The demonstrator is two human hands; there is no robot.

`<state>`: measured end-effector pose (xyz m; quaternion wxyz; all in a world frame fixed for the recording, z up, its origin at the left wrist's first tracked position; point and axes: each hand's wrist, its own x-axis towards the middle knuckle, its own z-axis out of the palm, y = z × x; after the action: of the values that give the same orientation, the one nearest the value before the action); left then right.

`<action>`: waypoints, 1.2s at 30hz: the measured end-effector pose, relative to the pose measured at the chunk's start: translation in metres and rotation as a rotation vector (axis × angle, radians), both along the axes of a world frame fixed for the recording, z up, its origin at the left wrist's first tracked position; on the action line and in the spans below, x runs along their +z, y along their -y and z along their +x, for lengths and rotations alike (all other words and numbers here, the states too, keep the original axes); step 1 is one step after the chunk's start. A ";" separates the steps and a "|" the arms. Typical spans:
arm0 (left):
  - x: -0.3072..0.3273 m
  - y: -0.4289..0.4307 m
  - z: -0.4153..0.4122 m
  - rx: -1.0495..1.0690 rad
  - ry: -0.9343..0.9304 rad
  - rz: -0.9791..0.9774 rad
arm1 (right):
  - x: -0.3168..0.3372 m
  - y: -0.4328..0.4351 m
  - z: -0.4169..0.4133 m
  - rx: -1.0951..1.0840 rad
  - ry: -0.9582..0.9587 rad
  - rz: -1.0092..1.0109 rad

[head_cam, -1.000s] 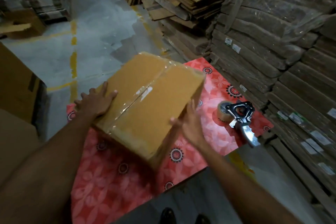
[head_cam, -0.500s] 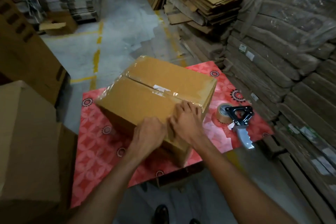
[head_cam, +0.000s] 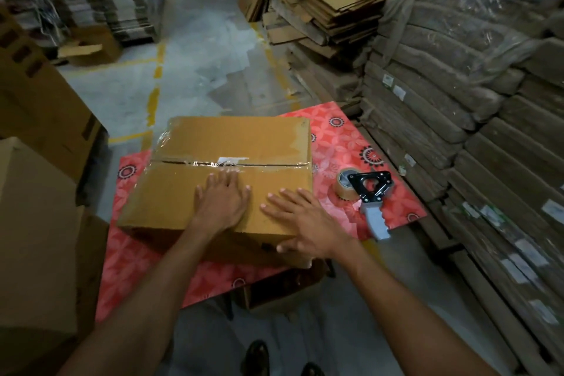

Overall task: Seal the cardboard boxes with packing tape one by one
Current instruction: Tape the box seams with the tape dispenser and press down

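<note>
A brown cardboard box (head_cam: 232, 143) lies flat on a table covered with a red patterned cloth (head_cam: 338, 137). Clear tape runs along the box's centre seam. My left hand (head_cam: 221, 200) rests flat on the near flap, fingers spread, fingertips close to the seam. My right hand (head_cam: 302, 221) lies flat on the box's near right corner, with the thumb over the front edge. A tape dispenser (head_cam: 367, 195) with a brown tape roll and a grey handle lies on the cloth to the right of the box, touched by neither hand.
Stacks of flattened cardboard (head_cam: 476, 107) rise along the right side. Large brown boxes (head_cam: 36, 223) stand close on the left. More flat cartons (head_cam: 323, 6) are piled at the back. Grey concrete floor (head_cam: 195, 58) with yellow lines stretches beyond the table.
The box has turned and now lies square to me with the seam running left to right. Both hands went from curled at its near edge to flat on the top.
</note>
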<state>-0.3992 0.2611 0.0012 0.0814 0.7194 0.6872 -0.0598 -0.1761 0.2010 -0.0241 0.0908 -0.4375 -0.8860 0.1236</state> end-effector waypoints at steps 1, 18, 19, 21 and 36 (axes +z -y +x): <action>0.005 0.006 0.008 0.037 -0.021 -0.014 | 0.004 -0.003 0.009 0.003 -0.013 -0.033; 0.007 -0.089 0.088 -0.858 0.057 0.014 | 0.031 -0.010 0.006 -0.929 -0.511 -0.432; 0.005 -0.097 0.091 -0.900 0.047 0.051 | 0.032 -0.010 0.006 -0.970 -0.471 -0.395; -0.001 -0.113 0.095 -0.932 0.060 0.122 | 0.032 -0.020 0.005 -1.015 -0.507 -0.324; -0.020 -0.167 0.106 -0.845 0.233 0.154 | -0.151 -0.057 0.135 -1.402 -0.192 -0.563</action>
<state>-0.2931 0.4276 -0.0192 0.0728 0.9430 0.3216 0.0450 -0.0412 0.2578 -0.1752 0.1099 -0.8918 -0.3242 0.2958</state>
